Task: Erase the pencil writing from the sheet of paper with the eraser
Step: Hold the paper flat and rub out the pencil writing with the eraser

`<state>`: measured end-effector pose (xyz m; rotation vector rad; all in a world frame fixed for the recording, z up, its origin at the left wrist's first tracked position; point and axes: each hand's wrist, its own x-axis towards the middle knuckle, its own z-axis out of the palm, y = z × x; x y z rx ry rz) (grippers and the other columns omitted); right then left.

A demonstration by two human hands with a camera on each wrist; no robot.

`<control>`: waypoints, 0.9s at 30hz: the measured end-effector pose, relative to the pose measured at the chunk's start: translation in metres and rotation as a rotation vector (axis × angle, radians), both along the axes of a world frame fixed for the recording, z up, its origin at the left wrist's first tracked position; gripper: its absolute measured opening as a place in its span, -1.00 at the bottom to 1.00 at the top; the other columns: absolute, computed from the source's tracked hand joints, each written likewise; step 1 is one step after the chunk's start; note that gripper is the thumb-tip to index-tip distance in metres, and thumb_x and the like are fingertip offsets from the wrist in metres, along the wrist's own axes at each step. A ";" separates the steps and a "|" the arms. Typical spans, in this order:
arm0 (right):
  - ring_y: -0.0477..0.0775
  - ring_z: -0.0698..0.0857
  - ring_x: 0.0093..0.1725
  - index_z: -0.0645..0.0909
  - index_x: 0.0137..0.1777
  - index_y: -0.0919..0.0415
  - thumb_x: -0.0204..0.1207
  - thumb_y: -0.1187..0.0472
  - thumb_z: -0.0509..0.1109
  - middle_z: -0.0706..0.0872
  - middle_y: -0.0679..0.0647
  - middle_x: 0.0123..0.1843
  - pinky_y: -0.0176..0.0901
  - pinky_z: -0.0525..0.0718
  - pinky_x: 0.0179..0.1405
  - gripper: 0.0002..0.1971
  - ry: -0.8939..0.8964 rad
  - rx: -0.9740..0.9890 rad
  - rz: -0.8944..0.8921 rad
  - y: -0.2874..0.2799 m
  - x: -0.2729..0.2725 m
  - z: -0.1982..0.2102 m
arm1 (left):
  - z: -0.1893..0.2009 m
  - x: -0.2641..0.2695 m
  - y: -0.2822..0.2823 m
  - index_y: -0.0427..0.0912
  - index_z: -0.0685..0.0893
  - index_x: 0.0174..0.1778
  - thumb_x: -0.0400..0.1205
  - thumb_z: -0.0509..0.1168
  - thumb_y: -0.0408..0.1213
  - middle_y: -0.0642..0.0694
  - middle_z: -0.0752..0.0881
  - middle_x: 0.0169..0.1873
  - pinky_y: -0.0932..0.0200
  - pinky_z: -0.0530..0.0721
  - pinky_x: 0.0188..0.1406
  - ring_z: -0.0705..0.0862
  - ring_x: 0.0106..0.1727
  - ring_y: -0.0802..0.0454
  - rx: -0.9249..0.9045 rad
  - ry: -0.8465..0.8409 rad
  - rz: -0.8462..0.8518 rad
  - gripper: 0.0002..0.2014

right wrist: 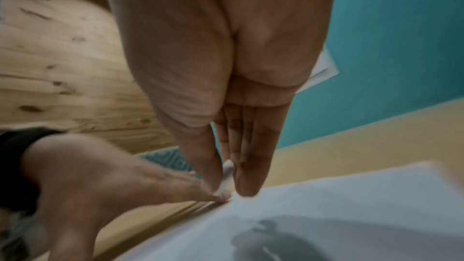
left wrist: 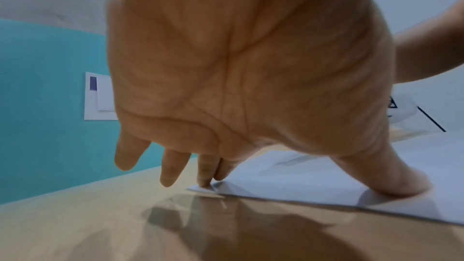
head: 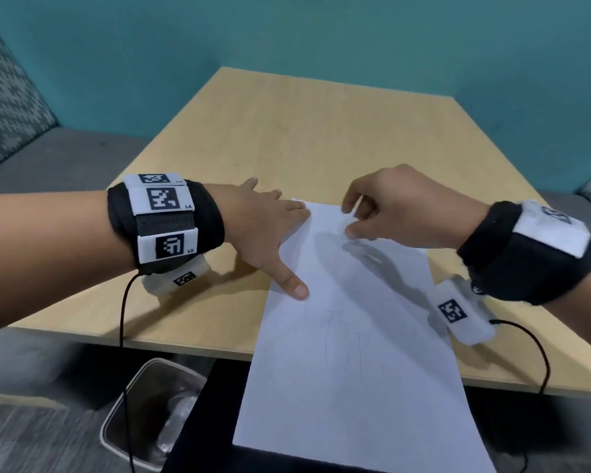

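A white sheet of paper (head: pixel 348 353) lies on the wooden table (head: pixel 287 131), its near end hanging over the front edge. Faint pencil lines (head: pixel 331 329) show near its middle. My left hand (head: pixel 270 233) lies flat on the sheet's left edge, the thumb (left wrist: pixel 401 186) and fingertips (left wrist: pixel 206 180) pressing the paper (left wrist: pixel 314 182) down. My right hand (head: pixel 350 218) pinches a small white eraser (head: pixel 357 206) between thumb and fingers over the far end of the sheet. Its shadow falls apart from it on the paper. In the right wrist view the eraser (right wrist: pixel 227 166) sits between the fingertips, blurred.
A bin with a clear liner (head: pixel 151 404) stands on the floor under the table's front left. A grey bench (head: pixel 65 151) runs along the left, and a teal wall (head: pixel 321 35) stands behind the table. Something black (head: pixel 202 421) lies below the hanging paper.
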<state>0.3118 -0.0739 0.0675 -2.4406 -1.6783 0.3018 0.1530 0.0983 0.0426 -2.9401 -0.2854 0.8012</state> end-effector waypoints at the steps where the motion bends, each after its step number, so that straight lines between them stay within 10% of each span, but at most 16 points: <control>1: -0.20 0.80 -0.21 0.78 0.07 0.00 0.58 -0.03 0.60 0.88 -0.12 -0.24 -0.20 0.70 -0.15 -0.83 0.052 -0.021 -0.044 -0.010 0.005 0.004 | 0.000 -0.002 -0.001 0.05 -0.26 0.88 0.17 0.09 0.89 0.05 0.05 0.87 -0.43 -0.16 0.81 0.03 0.88 -0.11 -0.007 -0.017 0.004 0.50; 6: -0.14 0.86 -0.25 0.79 -0.02 -0.03 0.57 -0.03 0.64 0.91 -0.13 -0.24 -0.16 0.80 -0.06 -0.87 0.246 -0.148 -0.065 -0.056 -0.001 -0.004 | -0.002 -0.010 -0.007 0.09 0.00 0.84 0.04 0.08 0.93 0.03 0.35 0.51 -0.23 0.53 0.55 0.49 0.49 -0.15 -0.077 -0.046 0.051 0.51; 11: -0.22 0.79 -0.22 0.78 0.00 -0.10 0.57 -0.02 0.62 0.85 -0.24 -0.28 -0.10 0.82 -0.06 -0.90 0.116 -0.118 -0.053 -0.069 -0.005 -0.017 | 0.005 -0.014 -0.008 0.14 -0.06 0.87 0.12 0.22 0.86 0.12 0.14 0.65 -0.16 0.59 0.50 0.36 0.60 0.02 -0.128 -0.001 0.071 0.46; 16: -0.25 0.75 -0.20 0.76 0.11 -0.10 0.55 -0.09 0.59 0.79 -0.25 -0.22 -0.06 0.82 -0.09 -0.80 -0.002 -0.141 0.038 -0.061 -0.011 -0.010 | 0.005 -0.024 -0.007 -0.01 0.40 0.50 0.18 0.46 0.70 0.23 0.60 0.08 -0.04 0.75 0.13 0.69 0.00 0.13 -0.188 -0.091 0.111 0.14; 18: -0.24 0.75 -0.21 0.75 0.07 -0.07 0.52 -0.10 0.63 0.79 -0.24 -0.23 -0.11 0.80 -0.11 -0.78 0.018 -0.095 0.067 -0.048 -0.016 -0.005 | 0.002 -0.025 -0.006 0.00 0.26 0.68 0.21 0.44 0.70 0.19 0.59 0.29 -0.05 0.71 0.27 0.70 0.17 0.09 -0.180 -0.055 0.113 0.25; 20: -0.23 0.75 -0.21 0.76 0.05 -0.06 0.52 -0.05 0.64 0.79 -0.24 -0.27 -0.20 0.77 -0.13 -0.80 0.051 -0.041 0.133 -0.029 -0.025 -0.004 | 0.000 -0.027 -0.005 0.12 -0.10 0.86 0.24 0.37 0.74 0.16 0.16 0.81 -0.16 0.42 0.67 0.38 0.71 0.01 -0.145 0.018 0.114 0.40; 23: -0.23 0.72 -0.23 0.81 0.15 -0.03 0.54 0.03 0.59 0.74 -0.26 -0.29 -0.29 0.71 -0.08 -0.79 0.023 -0.003 0.239 -0.002 -0.038 -0.012 | -0.001 -0.030 -0.005 0.28 -0.46 0.80 0.15 0.19 0.87 0.27 -0.44 0.80 -0.46 -0.10 0.80 -0.27 0.87 0.03 -0.100 0.104 0.110 0.48; 27: -0.20 0.66 -0.25 0.83 0.20 0.08 0.56 0.13 0.53 0.76 -0.21 -0.28 -0.15 0.74 -0.02 -0.76 -0.058 0.015 0.222 0.021 -0.039 -0.020 | -0.002 -0.029 -0.005 0.32 -0.50 0.77 0.10 0.16 0.89 0.28 -0.48 0.78 -0.60 -0.15 0.74 -0.31 0.87 -0.06 -0.073 0.132 0.126 0.48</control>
